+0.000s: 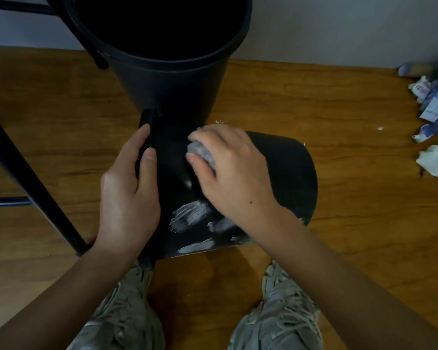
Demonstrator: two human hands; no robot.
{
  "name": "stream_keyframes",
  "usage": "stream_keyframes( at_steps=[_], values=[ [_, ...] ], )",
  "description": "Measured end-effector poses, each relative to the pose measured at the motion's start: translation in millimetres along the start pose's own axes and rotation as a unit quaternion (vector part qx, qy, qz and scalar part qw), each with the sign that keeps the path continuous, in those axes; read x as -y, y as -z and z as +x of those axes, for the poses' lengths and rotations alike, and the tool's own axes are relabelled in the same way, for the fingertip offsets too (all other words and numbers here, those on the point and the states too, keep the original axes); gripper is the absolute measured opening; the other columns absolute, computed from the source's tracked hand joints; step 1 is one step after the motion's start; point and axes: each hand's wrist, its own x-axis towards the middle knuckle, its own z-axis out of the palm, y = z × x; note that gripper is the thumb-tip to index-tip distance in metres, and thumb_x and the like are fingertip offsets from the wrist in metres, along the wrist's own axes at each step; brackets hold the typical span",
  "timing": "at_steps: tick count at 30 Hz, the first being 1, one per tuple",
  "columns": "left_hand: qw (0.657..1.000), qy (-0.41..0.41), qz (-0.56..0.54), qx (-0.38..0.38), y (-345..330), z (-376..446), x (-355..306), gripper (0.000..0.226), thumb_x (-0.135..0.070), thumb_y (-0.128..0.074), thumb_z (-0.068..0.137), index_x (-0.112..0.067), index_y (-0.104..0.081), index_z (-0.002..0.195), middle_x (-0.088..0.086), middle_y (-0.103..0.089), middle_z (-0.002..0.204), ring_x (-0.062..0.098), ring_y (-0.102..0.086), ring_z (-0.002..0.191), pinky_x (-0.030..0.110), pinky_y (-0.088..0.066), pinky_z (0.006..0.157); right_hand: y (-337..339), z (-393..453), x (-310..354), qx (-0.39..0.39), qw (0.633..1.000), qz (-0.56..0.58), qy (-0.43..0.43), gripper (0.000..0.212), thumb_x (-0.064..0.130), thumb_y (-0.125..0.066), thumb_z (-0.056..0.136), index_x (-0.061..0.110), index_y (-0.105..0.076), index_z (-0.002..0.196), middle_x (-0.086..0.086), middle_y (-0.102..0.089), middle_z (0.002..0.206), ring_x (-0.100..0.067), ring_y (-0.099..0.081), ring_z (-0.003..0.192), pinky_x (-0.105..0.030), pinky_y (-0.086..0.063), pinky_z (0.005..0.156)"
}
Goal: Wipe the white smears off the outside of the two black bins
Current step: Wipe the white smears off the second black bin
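**Wiping the first bin**

Our sneakers [127, 311] flank the tipped bin [283, 173] on the floor. White smears [191, 215] remain nearest us. Our left hand [129, 188] grips its rim; our right hand [228, 168] presses a grey cloth [202, 154] higher up. Next, we judge, drag it down onto them. The upright bin [172, 79] waits beyond.

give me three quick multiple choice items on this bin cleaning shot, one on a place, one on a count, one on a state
1. Where do the white smears lie on the lying bin?
A. near its rim
B. on the side nearest the person, by the right wrist
C. inside it

2. How many black bins show?
A. one
B. two
C. three

3. What is the right hand doing?
A. hanging idle
B. lifting the upright bin
C. holding a grey cloth against the lying bin

Answers: 1 B, the streaks sit just below the right wrist. 2 B, one stands and one lies. 3 C, the fingers curl over the cloth on the black surface.
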Motion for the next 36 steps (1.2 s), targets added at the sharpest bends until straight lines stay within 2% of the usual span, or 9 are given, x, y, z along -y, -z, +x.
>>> stream_keyframes(
  at_steps=[4, 8, 11, 17, 21, 24, 26, 33, 36],
  values=[
    [1.0, 0.002, -0.004, 0.018, 1, -2, 1, 0.039, -0.014, -0.037, 0.103, -0.01, -0.04, 0.142, -0.021, -0.05, 0.122, -0.022, -0.047, 0.11, 0.002, -0.039, 0.09, -13, -1, 19, 0.008, 0.996, 0.041, 0.075, 0.031, 0.023, -0.066, 0.089, 0.008, -0.068, 0.116, -0.011, -0.064, 0.118, -0.027, -0.057, 0.111, -0.031, -0.048, 0.086],
    [1.0, 0.003, -0.011, 0.011, 1, -2, 2, 0.039, -0.014, -0.038, 0.103, -0.013, -0.04, 0.142, -0.015, -0.05, 0.126, -0.021, -0.046, 0.111, 0.004, -0.04, 0.093, -13, -3, 17, -0.002, 0.996, 0.04, 0.078, 0.031, 0.023, -0.067, 0.088, 0.009, -0.068, 0.116, -0.01, -0.064, 0.118, -0.027, -0.057, 0.11, -0.031, -0.049, 0.082],
    [1.0, 0.002, -0.005, 0.008, 1, -3, 1, 0.039, -0.015, -0.038, 0.103, -0.013, -0.042, 0.141, -0.008, -0.051, 0.13, -0.013, -0.048, 0.115, 0.007, -0.041, 0.095, -7, -4, 8, -0.003, 0.998, 0.026, 0.051, 0.03, 0.025, -0.062, 0.09, 0.011, -0.067, 0.116, -0.008, -0.064, 0.12, -0.023, -0.056, 0.111, -0.026, -0.046, 0.084],
    [1.0, 0.015, -0.019, 0.007, 0, -3, -2, 0.038, -0.013, -0.039, 0.102, -0.01, -0.043, 0.14, -0.023, -0.051, 0.119, -0.027, -0.045, 0.105, -0.003, -0.036, 0.086, 14, -11, -44, -0.003, 0.997, -0.011, -0.075, 0.025, 0.027, -0.059, 0.094, 0.016, -0.065, 0.116, 0.0, -0.064, 0.114, -0.008, -0.052, 0.104, -0.006, -0.028, 0.079],
    [1.0, 0.016, -0.013, 0.0, -1, -2, -6, 0.036, -0.012, -0.04, 0.102, -0.011, -0.045, 0.138, -0.029, -0.051, 0.108, -0.028, -0.048, 0.097, -0.003, -0.038, 0.08, 27, -22, -82, -0.031, 0.991, -0.016, -0.128, 0.023, 0.027, -0.057, 0.096, 0.015, -0.065, 0.114, 0.001, -0.064, 0.108, -0.012, -0.055, 0.1, -0.015, -0.033, 0.079],
    [1.0, 0.027, -0.003, -0.004, 0, -2, -6, 0.036, -0.014, -0.04, 0.102, -0.013, -0.046, 0.138, -0.04, -0.057, 0.08, -0.027, -0.051, 0.08, -0.003, -0.04, 0.069, 25, -24, -87, -0.047, 0.99, -0.033, -0.131, 0.026, 0.03, -0.053, 0.096, 0.014, -0.064, 0.114, -0.001, -0.064, 0.108, -0.017, -0.056, 0.098, -0.022, -0.034, 0.079],
    [0.999, 0.032, 0.013, -0.001, 0, -4, -8, 0.038, -0.018, -0.04, 0.102, -0.018, -0.043, 0.141, -0.046, -0.054, 0.076, -0.024, -0.052, 0.071, 0.0, -0.042, 0.062, 24, -21, -88, -0.046, 0.989, -0.039, -0.132, 0.028, 0.031, -0.052, 0.097, 0.014, -0.063, 0.116, -0.002, -0.064, 0.109, -0.018, -0.056, 0.099, -0.022, -0.034, 0.079],
    [0.998, 0.046, 0.048, 0.016, -2, -11, -11, 0.045, -0.017, -0.04, 0.101, -0.02, -0.035, 0.146, -0.046, -0.054, 0.076, -0.027, -0.049, 0.068, -0.002, -0.041, 0.06, 29, 11, -94, 0.007, 0.987, -0.024, -0.157, 0.024, 0.033, -0.055, 0.097, 0.019, -0.064, 0.115, 0.003, -0.063, 0.107, -0.009, -0.051, 0.092, -0.022, -0.031, 0.074],
    [0.997, 0.057, 0.049, 0.011, 2, 3, -14, 0.042, -0.017, -0.042, 0.101, -0.018, -0.042, 0.142, -0.029, -0.055, 0.107, -0.033, -0.045, 0.084, -0.007, -0.037, 0.071, 31, 12, -94, 0.042, 0.985, 0.008, -0.169, 0.023, 0.033, -0.058, 0.096, 0.021, -0.066, 0.113, 0.005, -0.063, 0.102, -0.007, -0.051, 0.087, -0.024, -0.034, 0.07]
  ],
)
